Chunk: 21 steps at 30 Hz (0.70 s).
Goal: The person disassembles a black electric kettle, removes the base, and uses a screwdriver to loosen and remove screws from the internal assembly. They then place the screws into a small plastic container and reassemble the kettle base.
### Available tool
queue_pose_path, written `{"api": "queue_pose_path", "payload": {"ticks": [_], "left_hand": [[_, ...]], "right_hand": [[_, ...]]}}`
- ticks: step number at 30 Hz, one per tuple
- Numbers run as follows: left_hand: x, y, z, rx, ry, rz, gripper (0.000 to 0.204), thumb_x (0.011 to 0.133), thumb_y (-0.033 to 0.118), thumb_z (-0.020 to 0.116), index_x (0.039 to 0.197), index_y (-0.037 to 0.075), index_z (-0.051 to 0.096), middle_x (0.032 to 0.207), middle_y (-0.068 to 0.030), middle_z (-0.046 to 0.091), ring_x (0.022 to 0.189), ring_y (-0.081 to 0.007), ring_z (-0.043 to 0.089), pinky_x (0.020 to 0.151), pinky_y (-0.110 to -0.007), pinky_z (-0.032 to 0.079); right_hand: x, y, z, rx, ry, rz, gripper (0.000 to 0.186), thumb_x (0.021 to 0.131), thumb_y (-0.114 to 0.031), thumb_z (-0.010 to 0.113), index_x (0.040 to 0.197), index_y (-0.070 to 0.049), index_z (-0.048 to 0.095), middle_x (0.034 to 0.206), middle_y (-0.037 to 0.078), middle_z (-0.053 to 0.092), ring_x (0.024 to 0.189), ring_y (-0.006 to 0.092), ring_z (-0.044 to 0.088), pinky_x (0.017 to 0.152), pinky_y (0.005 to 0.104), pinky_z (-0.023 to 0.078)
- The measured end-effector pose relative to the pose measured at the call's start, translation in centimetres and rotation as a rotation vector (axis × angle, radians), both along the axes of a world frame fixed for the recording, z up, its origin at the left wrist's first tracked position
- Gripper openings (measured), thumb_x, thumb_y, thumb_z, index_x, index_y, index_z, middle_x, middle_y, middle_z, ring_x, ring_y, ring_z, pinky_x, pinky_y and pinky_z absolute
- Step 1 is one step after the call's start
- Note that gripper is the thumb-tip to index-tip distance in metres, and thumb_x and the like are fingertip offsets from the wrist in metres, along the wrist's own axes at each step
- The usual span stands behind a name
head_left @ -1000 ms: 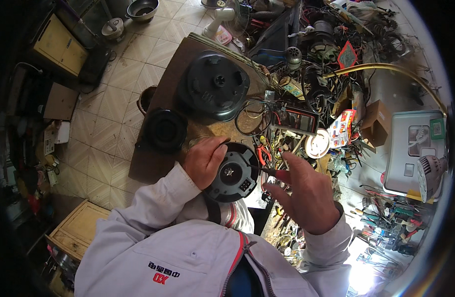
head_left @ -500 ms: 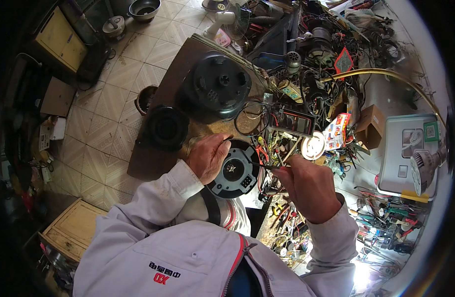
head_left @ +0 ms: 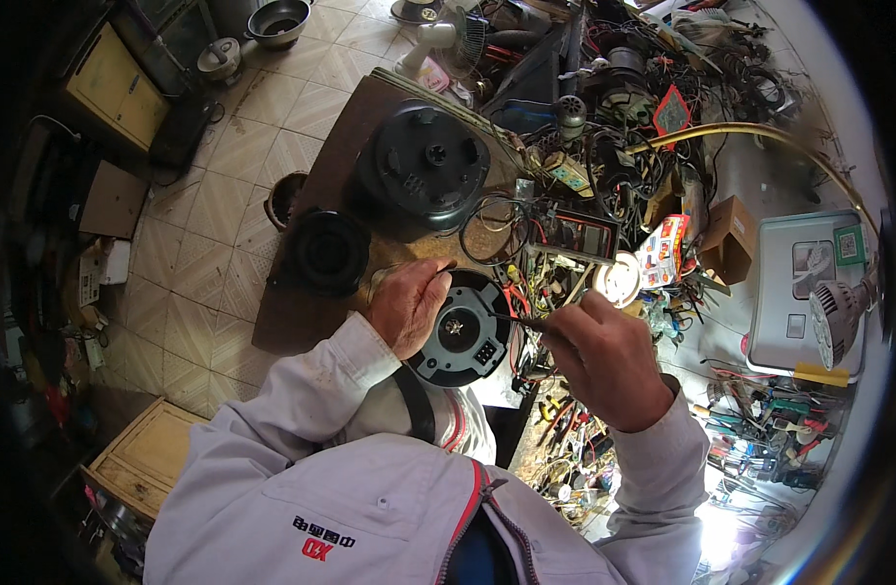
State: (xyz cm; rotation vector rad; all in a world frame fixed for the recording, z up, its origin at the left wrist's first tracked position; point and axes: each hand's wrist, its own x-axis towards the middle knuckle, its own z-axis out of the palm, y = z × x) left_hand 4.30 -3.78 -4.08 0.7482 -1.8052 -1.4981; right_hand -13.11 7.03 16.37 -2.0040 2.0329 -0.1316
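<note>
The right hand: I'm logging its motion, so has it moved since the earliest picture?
Yes: judged against the bright white disc, the right hand has moved slightly up the picture, toward it.

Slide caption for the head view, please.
Left hand holds a round device; right hand points a slim tool at it.

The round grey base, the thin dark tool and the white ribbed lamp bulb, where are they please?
Round grey base (head_left: 455,329), head view: metal piece at its middle.
Thin dark tool (head_left: 523,321), head view: its shaft.
White ribbed lamp bulb (head_left: 837,317), head view: its ribbed side.
</note>
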Motion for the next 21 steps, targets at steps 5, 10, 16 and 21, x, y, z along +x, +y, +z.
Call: {"api": "queue_pose_path", "payload": {"ticks": [5, 10, 16, 21], "left_hand": [[0.0, -0.3, 0.1, -0.009, -0.029, -0.034, 0.037, 0.107, 0.026, 0.052, 0.119, -0.006, 0.066, 0.094, -0.0211, 0.068, 0.087, -0.0320, 0.068, 0.079, -0.038, 0.053], [-0.1, -0.1, 0.2, 0.017, -0.008, 0.002, 0.033, 0.105, 0.023, 0.055, 0.118, -0.004, 0.067, 0.094, -0.0201, 0.069, 0.088, -0.0346, 0.068, 0.079, -0.041, 0.053], [0.0, -0.3, 0.4, 0.011, -0.029, -0.033, 0.039, 0.107, 0.027, 0.051, 0.119, -0.008, 0.065, 0.096, -0.0226, 0.068, 0.087, -0.0322, 0.068, 0.079, -0.038, 0.053], [0.0, -0.2, 0.0, -0.027, 0.003, -0.017, 0.038, 0.106, 0.025, 0.051, 0.118, -0.008, 0.065, 0.095, -0.0230, 0.068, 0.086, -0.0320, 0.068, 0.079, -0.038, 0.053]], "right_hand": [[0.9, -0.1, -0.3, -0.054, -0.215, -0.177, 0.015, 0.085, -0.008, 0.077, 0.088, -0.003, 0.063, 0.083, 0.012, 0.058, 0.072, 0.0337, 0.065, 0.059, 0.0434, 0.051], [0.3, -0.3, 1.0, 0.098, 0.024, -0.059, 0.015, 0.084, -0.006, 0.077, 0.095, -0.002, 0.067, 0.088, 0.013, 0.060, 0.076, 0.0332, 0.067, 0.061, 0.0429, 0.052], [0.8, -0.1, 0.3, -0.006, -0.131, -0.176, 0.015, 0.085, -0.008, 0.077, 0.096, -0.005, 0.068, 0.084, 0.011, 0.062, 0.075, 0.0332, 0.069, 0.060, 0.0419, 0.053], [0.0, 0.2, 0.2, 0.067, -0.030, -0.036, 0.018, 0.085, -0.010, 0.079, 0.099, -0.005, 0.069, 0.084, 0.010, 0.064, 0.073, 0.0324, 0.069, 0.062, 0.0402, 0.056]]}}
